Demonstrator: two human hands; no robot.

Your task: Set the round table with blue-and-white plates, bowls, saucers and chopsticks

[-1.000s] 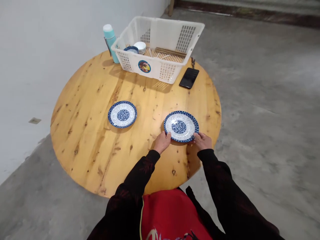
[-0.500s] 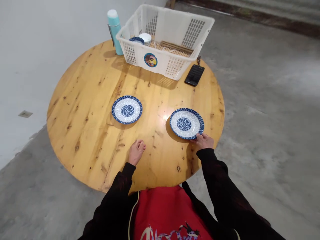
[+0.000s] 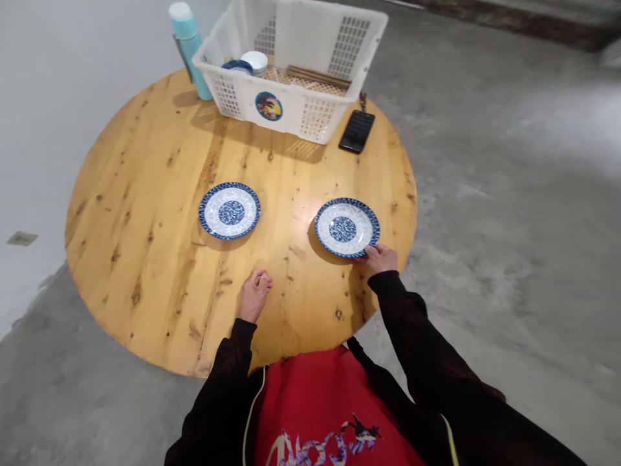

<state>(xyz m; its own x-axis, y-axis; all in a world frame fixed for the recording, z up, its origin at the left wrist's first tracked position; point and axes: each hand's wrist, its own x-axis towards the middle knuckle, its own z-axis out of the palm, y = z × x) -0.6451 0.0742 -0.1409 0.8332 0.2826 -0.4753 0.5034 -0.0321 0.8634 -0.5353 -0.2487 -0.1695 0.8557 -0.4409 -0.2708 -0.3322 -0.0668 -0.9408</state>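
Observation:
Two blue-and-white patterned plates lie on a round wooden table (image 3: 145, 213). The right plate (image 3: 346, 227) sits near the table's right edge, and my right hand (image 3: 381, 259) grips its near rim with curled fingers. The left plate (image 3: 229, 211) lies apart, near the table's middle. My left hand (image 3: 254, 294) rests on the wood between the plates and the front edge, fingers curled in a loose fist, holding nothing that I can see.
A white plastic basket (image 3: 295, 107) at the table's far side holds small bowls and chopsticks. A teal flask (image 3: 189, 39) stands to its left, a black phone (image 3: 357, 131) to its right. A white wall is at left, grey concrete floor all around.
My left hand let go of the right plate and moved left and down onto the bare wood. My right hand stays on the plate's rim. The view shifted slightly.

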